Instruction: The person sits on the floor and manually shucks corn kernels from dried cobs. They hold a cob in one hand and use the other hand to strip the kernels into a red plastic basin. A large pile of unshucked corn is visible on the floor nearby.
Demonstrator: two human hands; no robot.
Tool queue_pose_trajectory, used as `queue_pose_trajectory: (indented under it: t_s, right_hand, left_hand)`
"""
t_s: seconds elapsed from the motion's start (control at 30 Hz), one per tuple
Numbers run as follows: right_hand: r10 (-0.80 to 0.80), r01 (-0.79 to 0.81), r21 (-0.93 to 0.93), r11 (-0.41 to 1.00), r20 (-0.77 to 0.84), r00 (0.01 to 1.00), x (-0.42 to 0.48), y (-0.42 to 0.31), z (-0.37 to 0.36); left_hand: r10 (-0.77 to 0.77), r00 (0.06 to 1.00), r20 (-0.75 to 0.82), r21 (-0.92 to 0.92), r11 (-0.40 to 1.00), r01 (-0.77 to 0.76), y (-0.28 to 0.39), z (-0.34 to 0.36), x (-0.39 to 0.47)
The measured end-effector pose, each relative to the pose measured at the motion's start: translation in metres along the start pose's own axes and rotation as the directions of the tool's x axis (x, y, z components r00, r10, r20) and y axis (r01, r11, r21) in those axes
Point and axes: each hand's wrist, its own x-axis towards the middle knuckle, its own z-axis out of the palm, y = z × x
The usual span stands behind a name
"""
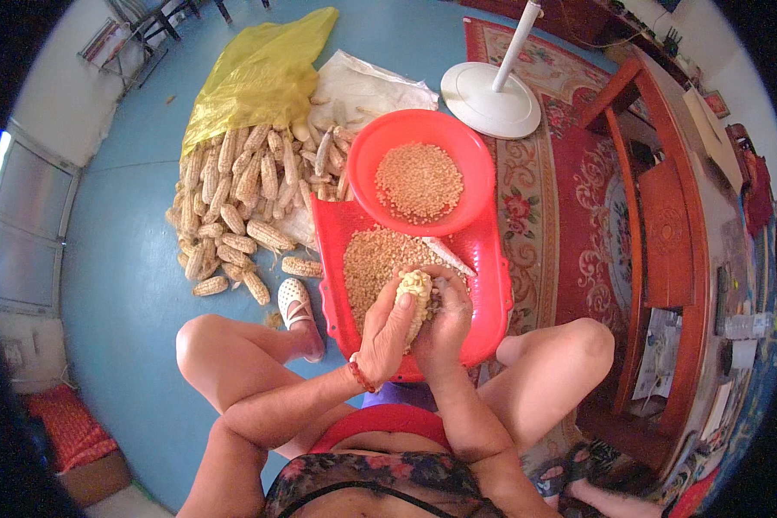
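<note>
My left hand [388, 330] grips a pale yellow corn cob [414, 294], its thumb lying along the kernels. Curled around the cob's right side is my right hand [447, 317]; something dark and blurred shows between its fingers and the cob. Both hands are above a red plastic tray [485, 324] that holds loose corn kernels [369, 265]. A stripped white cob [450, 256] lies in the tray behind the hands. At the tray's far end rests a round red basin [356, 155] with more kernels [421, 178] in it.
Many dried corn cobs [233, 188] lie heaped on the blue floor at left, partly under a yellow plastic bag [259, 78] and near a white sack [375, 84]. Beyond the basin stands a white round pole base [479, 103]. A patterned rug [524, 194] and wooden furniture [670, 233] are at right.
</note>
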Motion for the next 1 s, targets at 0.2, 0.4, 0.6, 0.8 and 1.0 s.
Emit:
queue_pose_trajectory:
  t_s: [0.2,0.4,0.6,0.8,1.0]
  right_hand:
    - [0.407,-0.412,0.213,0.886,0.071,0.911,0.019,0.015,-0.015]
    - [0.485,-0.375,0.507,0.776,-0.1,0.869,0.091,0.0,0.012]
    - [0.431,-0.422,-0.088,0.902,0.192,0.882,0.064,-0.007,0.009]
    - [0.128,-0.016,-0.349,0.937,0.301,0.945,0.014,-0.009,0.025]
    - [0.08,0.011,-0.326,0.945,0.265,0.961,0.006,0.003,0.012]
  left_hand:
    - [-0.221,0.968,-0.118,-0.184,0.963,0.197,-0.026,-0.018,0.007]
    - [-0.306,0.948,-0.088,-0.366,0.895,0.255,-0.029,-0.035,0.014]
    - [-0.235,0.956,-0.177,-0.321,0.932,0.169,-0.012,-0.032,0.015]
    - [-0.213,0.965,-0.151,-0.311,0.937,0.158,-0.012,-0.024,0.007]
    - [-0.105,0.977,-0.188,-0.216,0.974,0.063,-0.001,-0.008,-0.003]
